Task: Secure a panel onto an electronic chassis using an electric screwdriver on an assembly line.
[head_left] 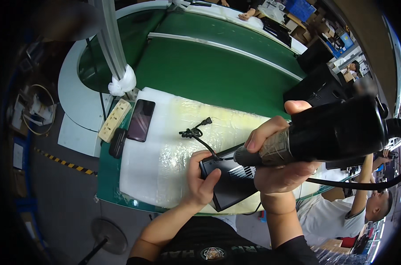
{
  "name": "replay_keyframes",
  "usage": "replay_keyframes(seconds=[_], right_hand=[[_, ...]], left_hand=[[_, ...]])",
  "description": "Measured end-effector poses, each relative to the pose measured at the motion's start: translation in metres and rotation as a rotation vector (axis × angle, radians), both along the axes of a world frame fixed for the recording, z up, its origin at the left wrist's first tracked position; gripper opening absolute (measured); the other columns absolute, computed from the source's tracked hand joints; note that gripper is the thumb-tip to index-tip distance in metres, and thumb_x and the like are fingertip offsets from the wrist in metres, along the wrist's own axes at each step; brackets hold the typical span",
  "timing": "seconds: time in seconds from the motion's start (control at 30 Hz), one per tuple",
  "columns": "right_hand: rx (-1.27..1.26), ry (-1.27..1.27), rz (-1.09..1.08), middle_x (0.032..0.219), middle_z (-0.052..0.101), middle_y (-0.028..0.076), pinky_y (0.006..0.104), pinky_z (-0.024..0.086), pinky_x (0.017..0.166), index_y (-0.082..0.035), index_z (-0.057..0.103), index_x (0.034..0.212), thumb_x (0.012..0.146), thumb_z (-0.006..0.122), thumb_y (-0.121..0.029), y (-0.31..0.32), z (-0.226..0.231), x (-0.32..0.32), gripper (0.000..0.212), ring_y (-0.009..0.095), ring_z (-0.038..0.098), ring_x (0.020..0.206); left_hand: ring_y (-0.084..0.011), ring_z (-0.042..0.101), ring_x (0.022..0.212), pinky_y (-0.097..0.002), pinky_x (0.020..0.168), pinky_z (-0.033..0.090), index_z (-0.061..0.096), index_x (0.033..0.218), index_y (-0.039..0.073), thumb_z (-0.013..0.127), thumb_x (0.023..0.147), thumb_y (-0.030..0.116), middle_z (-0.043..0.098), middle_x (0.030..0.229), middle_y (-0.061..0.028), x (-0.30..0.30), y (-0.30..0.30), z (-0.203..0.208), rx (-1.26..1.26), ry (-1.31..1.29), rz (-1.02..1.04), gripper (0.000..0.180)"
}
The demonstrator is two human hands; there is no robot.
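Observation:
My right hand (282,174) is wrapped round a black corded electric screwdriver (337,132) with tan tape near its nose. The tool lies sideways, its tip pointing left at the edge of a black box-shaped device (231,190) with vent slots. Whether the tip touches a screw cannot be made out. My left hand (201,179) grips the device's left end, thumb on top and fingers round the far side. A black power cord (200,139), bundled and ending in a plug, runs from the device's far edge. My right hand and the screwdriver hide the device's right part.
Foam sheeting (149,176) covers the bench under the device. A phone (141,120), a power strip (115,120) and a small black case (117,143) lie left. Beyond runs a green conveyor belt (218,66); a metal post (108,39) rises left. A co-worker (337,216) is at right.

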State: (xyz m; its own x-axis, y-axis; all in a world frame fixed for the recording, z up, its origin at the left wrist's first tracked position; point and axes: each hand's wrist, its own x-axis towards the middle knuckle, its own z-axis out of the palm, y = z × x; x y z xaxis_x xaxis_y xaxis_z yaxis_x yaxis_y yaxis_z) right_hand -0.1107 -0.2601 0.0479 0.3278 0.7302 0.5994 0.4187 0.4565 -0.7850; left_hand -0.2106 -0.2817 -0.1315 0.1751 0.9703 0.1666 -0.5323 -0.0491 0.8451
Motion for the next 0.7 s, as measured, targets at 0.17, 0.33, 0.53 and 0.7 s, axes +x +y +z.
replay_keyframes(seconds=[0.17, 0.33, 0.53, 0.7], right_hand=[[0.046, -0.018, -0.026, 0.062, 0.056, 0.011, 0.0240, 0.045, 0.050, 0.007, 0.037, 0.130, 0.086, 0.040, -0.081, 0.004, -0.005, -0.003, 0.098, 0.015, 0.053, 0.050], [0.158, -0.036, -0.044, 0.105, 0.057, 0.022, 0.0223, 0.044, 0.046, 0.008, 0.030, 0.133, 0.092, 0.039, -0.072, 0.007, 0.000, -0.005, 0.090, 0.014, 0.056, 0.052], [0.248, -0.137, 0.012, 0.125, 0.049, 0.023, 0.0210, 0.044, 0.045, 0.003, 0.021, 0.138, 0.096, 0.036, -0.066, 0.017, -0.010, -0.004, 0.082, 0.014, 0.058, 0.054], [0.202, -0.105, 0.022, 0.124, 0.050, 0.022, 0.0216, 0.045, 0.047, 0.007, 0.027, 0.135, 0.094, 0.036, -0.070, 0.012, -0.004, -0.005, 0.088, 0.014, 0.057, 0.054]], left_hand=[[-0.0234, 0.051, 0.110, -0.0328, 0.099, 0.039, 0.048, 0.123, -0.005, 0.066, 0.085, 0.010, 0.050, 0.121, -0.0177, -0.004, 0.002, -0.005, 0.036, 0.052, 0.028, 0.045], [-0.0231, 0.051, 0.108, -0.0326, 0.098, 0.040, 0.048, 0.123, -0.005, 0.066, 0.084, 0.011, 0.050, 0.120, -0.0171, -0.004, 0.002, -0.002, 0.044, 0.058, 0.038, 0.046], [-0.0225, 0.051, 0.107, -0.0324, 0.096, 0.040, 0.048, 0.122, -0.005, 0.066, 0.085, 0.014, 0.050, 0.119, -0.0167, -0.002, 0.002, 0.000, 0.062, 0.074, 0.042, 0.045], [-0.0242, 0.052, 0.106, -0.0345, 0.096, 0.041, 0.049, 0.122, -0.005, 0.066, 0.086, 0.016, 0.051, 0.118, -0.0170, -0.002, 0.003, 0.002, 0.117, 0.127, 0.103, 0.045]])
